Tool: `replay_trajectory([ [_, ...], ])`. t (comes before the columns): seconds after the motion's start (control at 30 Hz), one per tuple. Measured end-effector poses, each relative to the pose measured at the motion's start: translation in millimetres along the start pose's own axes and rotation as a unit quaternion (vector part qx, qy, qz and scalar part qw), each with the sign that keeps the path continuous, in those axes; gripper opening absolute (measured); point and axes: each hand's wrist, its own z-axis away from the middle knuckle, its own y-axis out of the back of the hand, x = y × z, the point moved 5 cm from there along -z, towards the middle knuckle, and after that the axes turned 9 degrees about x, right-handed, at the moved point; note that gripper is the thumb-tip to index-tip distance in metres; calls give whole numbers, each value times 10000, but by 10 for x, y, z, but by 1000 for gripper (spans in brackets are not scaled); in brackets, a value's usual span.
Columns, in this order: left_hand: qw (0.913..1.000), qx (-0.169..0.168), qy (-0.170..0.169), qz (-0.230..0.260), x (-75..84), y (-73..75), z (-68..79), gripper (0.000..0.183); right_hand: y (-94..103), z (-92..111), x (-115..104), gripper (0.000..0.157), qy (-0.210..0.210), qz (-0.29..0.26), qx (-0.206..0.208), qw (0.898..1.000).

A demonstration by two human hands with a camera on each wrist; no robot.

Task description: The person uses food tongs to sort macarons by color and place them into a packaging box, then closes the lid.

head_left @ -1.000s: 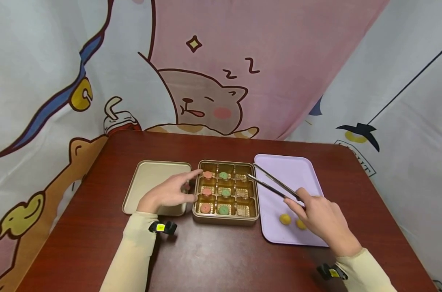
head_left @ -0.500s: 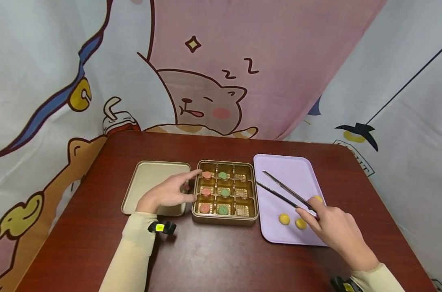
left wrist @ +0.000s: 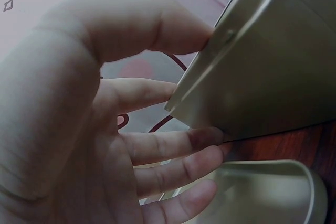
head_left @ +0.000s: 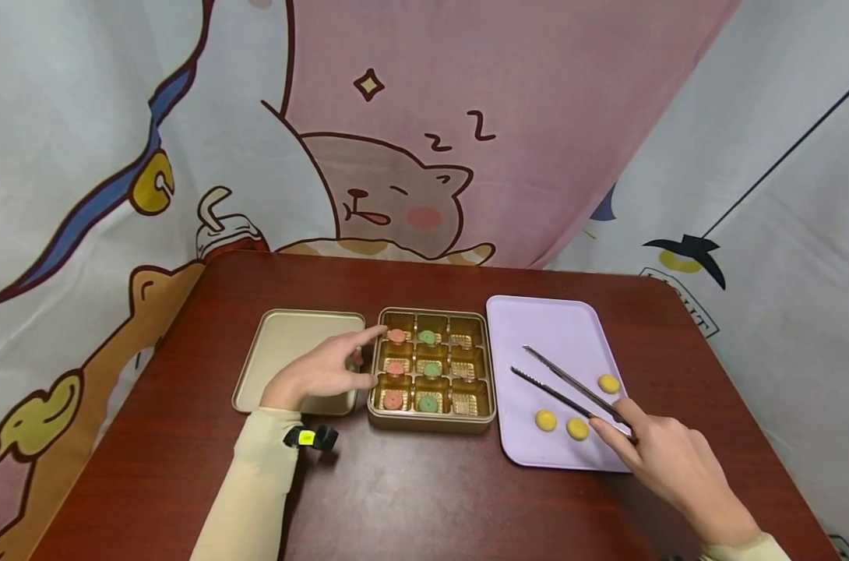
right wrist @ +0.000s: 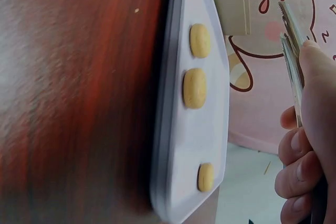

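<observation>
My left hand (head_left: pixel 321 368) lies at the left side of a gold tin (head_left: pixel 431 421), thumb and index fingertips right at its rim. In the left wrist view the fingers are extended and spread beside the tin's wall (left wrist: pixel 278 61). Inside the tin, pink cookies (head_left: pixel 394 368) fill the left column and green cookies (head_left: pixel 431 369) the middle one; the right column holds none. My right hand (head_left: pixel 677 460) grips metal tongs (head_left: pixel 572 380), their tips apart with nothing between them, over a lilac tray (head_left: pixel 544 319). Three round yellow cookies (head_left: pixel 546 421) lie on that tray.
A flat gold lid (head_left: pixel 284 343) lies left of the tin, partly under my left hand. All of it stands on a dark red wooden table (head_left: pixel 410 499). Behind hangs a printed cloth (head_left: pixel 537 117) with cartoon animals.
My right hand has drawn the tongs back from the tin's right edge, toward the lower right over the tray. The third yellow cookie has come into view. My left hand stays put.
</observation>
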Motion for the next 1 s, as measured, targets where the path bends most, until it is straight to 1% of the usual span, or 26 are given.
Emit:
replay_trajectory([
  [0.17,10000,26,1,-16,11,14,-3,91,-9,75,61,37,-148,94,-321,9993],
  [0.43,10000,4,59,11,23,14,1,91,-23,158,125,37,5,147,-231,9996],
  [0.63,10000,0,58,23,29,16,3,91,-37,207,167,37,33,154,-390,9991],
  [0.73,10000,0,37,12,27,17,1,91,-48,230,184,38,0,197,-546,9983],
  [0.9,10000,-1,17,4,35,14,1,90,-62,276,213,41,-105,290,-941,9951],
  [1.0,10000,-7,44,5,37,14,1,91,-60,303,243,40,-113,344,-1075,9935],
])
